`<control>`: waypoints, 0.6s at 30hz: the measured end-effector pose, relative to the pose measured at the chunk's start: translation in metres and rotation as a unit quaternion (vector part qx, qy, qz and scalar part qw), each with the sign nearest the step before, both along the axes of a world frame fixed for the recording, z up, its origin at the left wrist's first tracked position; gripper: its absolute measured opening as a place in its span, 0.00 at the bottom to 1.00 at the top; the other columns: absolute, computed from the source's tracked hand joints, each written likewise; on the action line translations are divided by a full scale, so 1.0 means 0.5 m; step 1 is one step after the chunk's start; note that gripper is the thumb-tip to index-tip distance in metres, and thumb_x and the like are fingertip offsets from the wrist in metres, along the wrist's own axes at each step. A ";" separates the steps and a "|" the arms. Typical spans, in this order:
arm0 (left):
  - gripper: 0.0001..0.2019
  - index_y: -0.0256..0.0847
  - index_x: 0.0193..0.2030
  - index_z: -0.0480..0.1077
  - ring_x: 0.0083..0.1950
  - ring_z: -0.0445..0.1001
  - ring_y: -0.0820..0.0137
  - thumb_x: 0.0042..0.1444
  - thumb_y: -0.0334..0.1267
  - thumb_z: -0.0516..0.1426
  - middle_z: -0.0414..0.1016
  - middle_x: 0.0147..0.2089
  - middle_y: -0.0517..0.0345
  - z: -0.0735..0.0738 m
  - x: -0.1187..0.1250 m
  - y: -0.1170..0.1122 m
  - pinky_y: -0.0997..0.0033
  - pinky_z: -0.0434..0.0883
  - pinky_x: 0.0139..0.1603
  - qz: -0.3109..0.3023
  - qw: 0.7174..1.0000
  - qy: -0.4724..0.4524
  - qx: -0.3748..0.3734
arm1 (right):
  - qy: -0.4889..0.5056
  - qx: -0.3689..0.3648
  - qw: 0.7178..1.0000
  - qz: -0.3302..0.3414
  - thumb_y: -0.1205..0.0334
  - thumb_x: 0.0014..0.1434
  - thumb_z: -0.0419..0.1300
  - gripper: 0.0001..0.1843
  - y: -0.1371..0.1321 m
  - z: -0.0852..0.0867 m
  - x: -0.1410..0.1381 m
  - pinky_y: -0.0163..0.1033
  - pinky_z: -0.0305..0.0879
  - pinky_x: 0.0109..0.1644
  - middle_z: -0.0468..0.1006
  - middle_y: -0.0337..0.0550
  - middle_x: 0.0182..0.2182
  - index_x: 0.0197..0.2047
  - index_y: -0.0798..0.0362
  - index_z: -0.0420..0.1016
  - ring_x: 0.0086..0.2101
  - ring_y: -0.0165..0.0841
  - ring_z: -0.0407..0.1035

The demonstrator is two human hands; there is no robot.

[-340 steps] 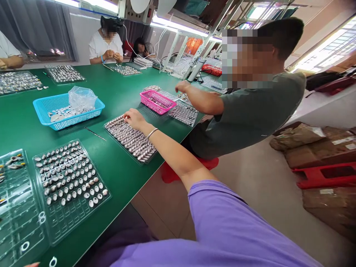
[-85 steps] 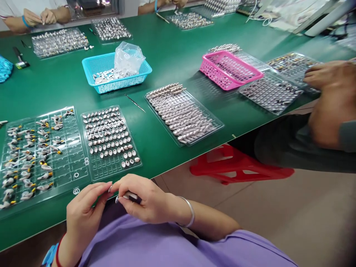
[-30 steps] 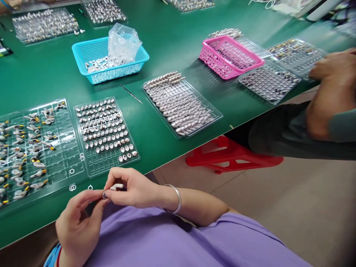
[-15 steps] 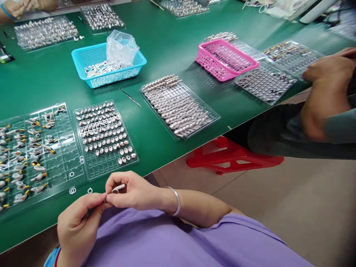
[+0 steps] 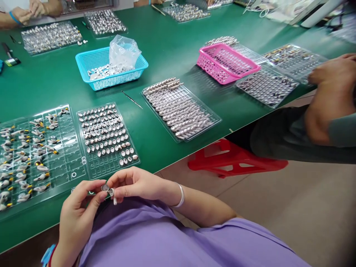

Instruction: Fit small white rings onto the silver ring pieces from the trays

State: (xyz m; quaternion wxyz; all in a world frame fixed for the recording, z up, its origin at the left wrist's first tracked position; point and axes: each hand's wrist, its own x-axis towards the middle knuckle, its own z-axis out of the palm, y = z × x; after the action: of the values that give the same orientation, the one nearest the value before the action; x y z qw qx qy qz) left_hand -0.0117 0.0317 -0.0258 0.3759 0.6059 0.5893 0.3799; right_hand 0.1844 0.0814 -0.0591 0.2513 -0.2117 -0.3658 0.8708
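Note:
My left hand [image 5: 79, 209] pinches a small round grey-and-white earbud part [image 5: 105, 187] between thumb and fingertips. Close beside it, a white earbud housing with a stem [image 5: 115, 199] is gripped by my right hand [image 5: 139, 186], stem pointing down. The two pieces nearly meet; whether they touch I cannot tell. Beyond my hands lies a clear tray [image 5: 101, 168] with rows of small oval white shells [image 5: 104, 139]. To its left, a larger clear tray [image 5: 69, 150] carries earbud pieces with yellow ends [image 5: 41, 176]. A loose white ring [image 5: 73, 174] lies on that tray's near part.
Tweezers [image 5: 132, 100] lie behind the shell tray, near a blue basket [image 5: 111, 81] with white parts and a plastic bag. Right of them are a tray of white stemmed pieces [image 5: 180, 107] and a pink basket [image 5: 213, 70]. Co-workers' hands [image 5: 332, 70] show right and far left. A red stool [image 5: 236, 159] stands below.
My hands have drawn slightly apart, so the round part now shows at my left fingertips. The stemmed housing has turned from pointing sideways to pointing down. The view has shifted slightly.

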 end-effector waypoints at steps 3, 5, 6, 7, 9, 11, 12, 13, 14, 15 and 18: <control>0.13 0.49 0.48 0.77 0.29 0.76 0.73 0.54 0.40 0.64 0.78 0.32 0.61 -0.011 0.000 -0.002 0.78 0.76 0.30 0.032 0.992 -0.103 -0.067 | 0.041 -0.062 0.997 -0.015 0.53 0.48 0.74 0.23 -0.011 -0.016 -0.012 0.33 0.72 0.38 0.79 0.40 0.30 0.42 0.59 0.75 0.30 0.26 0.75; 0.14 0.46 0.45 0.77 0.29 0.76 0.72 0.52 0.42 0.66 0.78 0.33 0.59 -0.014 0.003 -0.003 0.76 0.77 0.29 0.047 0.972 -0.190 -0.131 | 0.058 -0.093 0.994 -0.024 0.54 0.45 0.75 0.25 -0.016 -0.021 -0.017 0.34 0.74 0.37 0.79 0.39 0.31 0.42 0.58 0.74 0.30 0.28 0.77; 0.14 0.43 0.42 0.78 0.28 0.76 0.72 0.50 0.43 0.68 0.79 0.33 0.58 -0.015 0.006 -0.003 0.76 0.76 0.27 0.053 0.958 -0.229 -0.164 | 0.062 -0.103 0.992 -0.033 0.55 0.44 0.76 0.26 -0.019 -0.022 -0.019 0.34 0.74 0.36 0.79 0.39 0.31 0.42 0.57 0.73 0.30 0.29 0.77; 0.14 0.41 0.39 0.78 0.27 0.75 0.72 0.47 0.43 0.69 0.78 0.32 0.57 -0.015 0.010 -0.003 0.76 0.75 0.25 0.060 0.943 -0.263 -0.196 | 0.065 -0.108 0.991 -0.042 0.56 0.43 0.76 0.27 -0.021 -0.023 -0.020 0.35 0.75 0.36 0.79 0.38 0.32 0.42 0.57 0.73 0.30 0.30 0.78; 0.15 0.38 0.35 0.78 0.25 0.73 0.73 0.43 0.43 0.71 0.77 0.28 0.57 -0.014 0.017 -0.003 0.78 0.73 0.22 0.070 0.914 -0.314 -0.248 | 0.069 -0.109 0.990 -0.054 0.57 0.41 0.77 0.27 -0.025 -0.024 -0.021 0.35 0.75 0.35 0.78 0.38 0.32 0.41 0.57 0.72 0.30 0.31 0.78; 0.14 0.38 0.32 0.77 0.23 0.71 0.75 0.42 0.42 0.72 0.76 0.26 0.58 -0.013 0.024 -0.004 0.80 0.70 0.20 0.076 0.893 -0.349 -0.274 | 0.067 -0.105 0.991 -0.054 0.57 0.42 0.77 0.27 -0.028 -0.025 -0.022 0.34 0.76 0.35 0.78 0.38 0.31 0.40 0.57 0.71 0.31 0.31 0.79; 0.14 0.38 0.31 0.76 0.23 0.71 0.75 0.42 0.42 0.72 0.76 0.26 0.59 -0.013 0.026 -0.005 0.80 0.70 0.20 0.080 0.887 -0.360 -0.278 | 0.066 -0.102 0.991 -0.053 0.57 0.42 0.77 0.26 -0.030 -0.025 -0.022 0.34 0.76 0.35 0.78 0.38 0.31 0.40 0.57 0.71 0.30 0.31 0.79; 0.13 0.38 0.31 0.76 0.24 0.71 0.75 0.42 0.42 0.72 0.76 0.26 0.59 -0.013 0.028 -0.006 0.81 0.69 0.20 0.084 0.883 -0.367 -0.279 | 0.064 -0.099 0.992 -0.052 0.57 0.42 0.77 0.26 -0.031 -0.026 -0.022 0.34 0.76 0.35 0.79 0.38 0.30 0.39 0.57 0.71 0.30 0.31 0.79; 0.13 0.39 0.31 0.76 0.24 0.71 0.75 0.43 0.41 0.72 0.76 0.26 0.59 -0.013 0.029 -0.007 0.81 0.69 0.21 0.087 0.883 -0.370 -0.277 | 0.063 -0.096 0.992 -0.054 0.57 0.42 0.77 0.26 -0.031 -0.026 -0.022 0.34 0.76 0.35 0.79 0.38 0.30 0.39 0.58 0.71 0.30 0.31 0.79; 0.13 0.39 0.31 0.76 0.24 0.71 0.76 0.43 0.41 0.72 0.77 0.26 0.59 -0.012 0.029 -0.008 0.81 0.69 0.21 0.088 0.884 -0.370 -0.273 | 0.063 -0.092 0.992 -0.055 0.58 0.42 0.77 0.25 -0.032 -0.026 -0.022 0.34 0.76 0.36 0.79 0.38 0.31 0.39 0.58 0.71 0.31 0.30 0.79; 0.11 0.39 0.31 0.77 0.24 0.70 0.76 0.44 0.41 0.71 0.76 0.26 0.60 -0.008 0.028 -0.011 0.82 0.69 0.21 0.081 0.895 -0.360 -0.251 | 0.065 -0.082 0.993 -0.059 0.59 0.43 0.77 0.25 -0.033 -0.024 -0.022 0.35 0.75 0.37 0.79 0.38 0.31 0.41 0.57 0.73 0.31 0.29 0.78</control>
State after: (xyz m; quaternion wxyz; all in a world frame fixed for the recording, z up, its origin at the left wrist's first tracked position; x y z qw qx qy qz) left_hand 0.0021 0.0259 -0.0297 0.6694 0.2633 0.5366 0.4412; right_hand 0.1733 0.0651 -0.0713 0.3071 -0.1957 -0.2628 0.8935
